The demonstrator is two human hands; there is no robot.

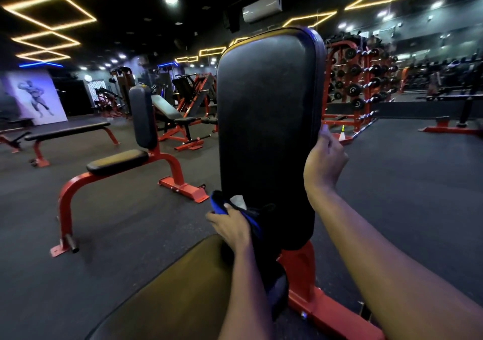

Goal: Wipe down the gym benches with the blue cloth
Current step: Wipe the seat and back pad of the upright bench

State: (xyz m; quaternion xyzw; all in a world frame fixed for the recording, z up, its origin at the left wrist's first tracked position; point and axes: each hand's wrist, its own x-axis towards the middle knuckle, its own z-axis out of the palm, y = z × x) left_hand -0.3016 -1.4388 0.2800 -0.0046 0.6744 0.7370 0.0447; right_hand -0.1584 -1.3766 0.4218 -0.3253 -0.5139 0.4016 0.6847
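Observation:
A black upright back pad (269, 130) of a red-framed seated bench fills the middle of the view, with its seat pad (170, 287) in front of me at the bottom. My left hand (231, 228) grips the blue cloth (222, 206) and presses it against the pad's lower left edge. My right hand (325, 160) holds the pad's right edge at mid height, fingers curled around its side.
A second seated bench (130, 156) with red legs stands to the left. Behind it are a flat bench (68, 131) and an incline bench (172, 114). A dumbbell rack (363, 83) stands at the back right. Black rubber floor (405, 182) lies open to the right.

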